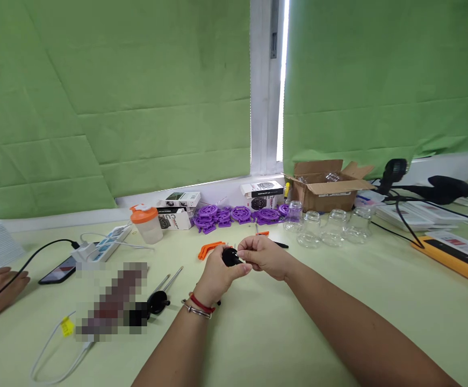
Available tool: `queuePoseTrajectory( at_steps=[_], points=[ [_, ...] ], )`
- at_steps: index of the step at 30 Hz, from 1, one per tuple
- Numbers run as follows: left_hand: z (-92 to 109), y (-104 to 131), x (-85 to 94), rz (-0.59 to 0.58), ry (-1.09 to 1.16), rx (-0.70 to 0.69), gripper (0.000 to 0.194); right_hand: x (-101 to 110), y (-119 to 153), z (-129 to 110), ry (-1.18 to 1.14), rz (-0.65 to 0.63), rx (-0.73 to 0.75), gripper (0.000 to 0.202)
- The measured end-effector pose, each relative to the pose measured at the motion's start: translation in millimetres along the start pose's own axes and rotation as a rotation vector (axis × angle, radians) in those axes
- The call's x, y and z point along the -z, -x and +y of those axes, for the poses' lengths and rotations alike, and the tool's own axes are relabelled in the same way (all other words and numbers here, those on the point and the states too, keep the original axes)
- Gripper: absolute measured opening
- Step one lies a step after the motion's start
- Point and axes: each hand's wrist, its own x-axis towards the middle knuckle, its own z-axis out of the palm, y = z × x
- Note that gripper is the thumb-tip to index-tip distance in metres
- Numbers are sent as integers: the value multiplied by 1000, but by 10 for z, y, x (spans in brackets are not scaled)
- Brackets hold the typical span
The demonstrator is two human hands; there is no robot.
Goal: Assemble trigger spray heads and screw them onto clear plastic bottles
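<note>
My left hand (217, 271) is wrapped round a small round black part (230, 257), held a little above the table. Against that part's right side, my right hand (264, 255) is pinched; whatever lies between its fingertips is too small to make out. Just beyond my hands lie an orange angled piece (209, 250) and a thin black tool (281, 244). Left of my left forearm rests another round black part (158, 302) beside two metal rods (173, 280).
Purple wheel-shaped pieces (242, 215) are heaped along the back. Several glass jars (334, 228) stand before an open cardboard box (326, 199). An orange-lidded cup (147, 223), a power strip (113, 242) and a phone (58, 270) are left, near another person's hand (4, 290).
</note>
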Motion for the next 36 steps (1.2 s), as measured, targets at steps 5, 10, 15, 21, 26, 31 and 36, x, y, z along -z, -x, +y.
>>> queuePoseTrajectory(
  at_steps=[5, 10, 15, 21, 26, 31, 36],
  points=[
    [59, 15, 1, -30, 72, 46, 50, -28, 4, 5, 56, 16, 33, 23],
    [96, 47, -2, -156, 253, 51, 41, -51, 23, -18, 106, 29, 93, 19],
    [115, 59, -19, -172, 318, 56, 38, -40, 39, -21, 243, 1, 143, 15],
    [112, 53, -8, -165, 268, 68, 41, 0, 68, -42, 513, -23, 279, 13],
    [71, 40, 46, -177, 236, 58, 42, 23, 85, -101, 799, -62, 571, 18],
    [69, 41, 70, -269, 393, 117, 39, 30, 80, -106, 825, -93, 698, 22],
    [76, 63, 71, -404, 541, 205, 44, 71, 66, -98, 743, -142, 628, 19]
  ],
)
